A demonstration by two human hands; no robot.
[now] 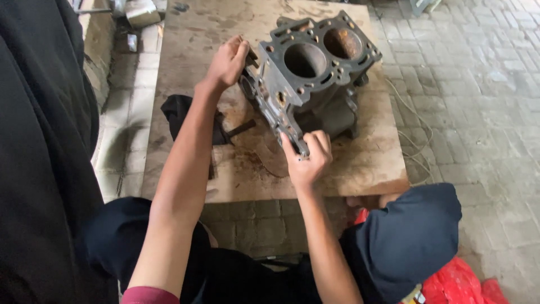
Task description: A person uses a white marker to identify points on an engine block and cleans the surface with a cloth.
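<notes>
Here I clamp my left hand (228, 61) and right hand (308, 159) on opposite ends of the engine block (306, 76), steadying it mid-board (360, 163), bores upward.

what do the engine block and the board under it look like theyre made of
Engine block: seemingly cast metal, dull grey and grimy, with rust-brown in one cylinder bore. Board: looks like plywood or pressed wood, flat tan sheet with dark oil stains. Both hands, left hand and right hand, grip the block.

Single head-worn camera, looking steeply down and forward from above the person's knees, close over the wooden board (360, 163) on the brick floor (478, 101), no second view.
</notes>
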